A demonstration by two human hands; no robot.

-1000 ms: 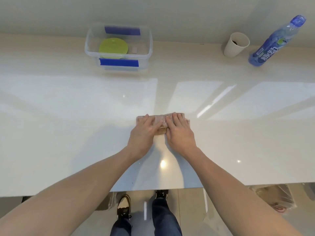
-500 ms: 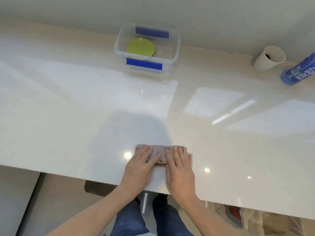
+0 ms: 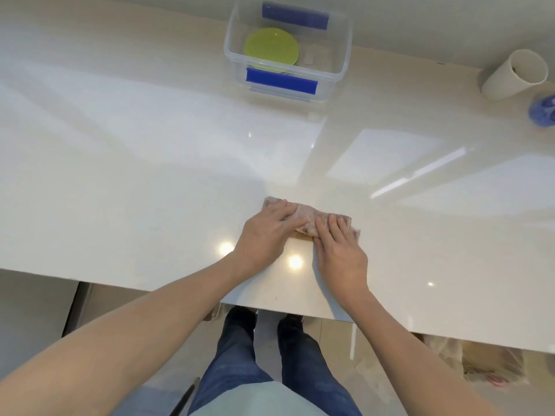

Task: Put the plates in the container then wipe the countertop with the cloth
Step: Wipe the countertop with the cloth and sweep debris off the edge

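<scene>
Pressing down side by side, the left hand (image 3: 264, 232) and right hand (image 3: 341, 253) lie flat on the cloth (image 3: 309, 219), fingers straight and spread, curled round nothing. The cloth is a pinkish, mottled rag folded into a narrow strip, lying crosswise on the glossy pale countertop (image 3: 135, 190) near its front edge; a brownish bit shows under its near side. At the back, well apart from the cloth, stands the clear container (image 3: 339, 73) with blue clips, and green plates (image 3: 271, 49) lie inside on its left. A white cup (image 3: 507, 76) lies tipped at far right, beside a blue bottle (image 3: 543, 115) cut by the frame.
</scene>
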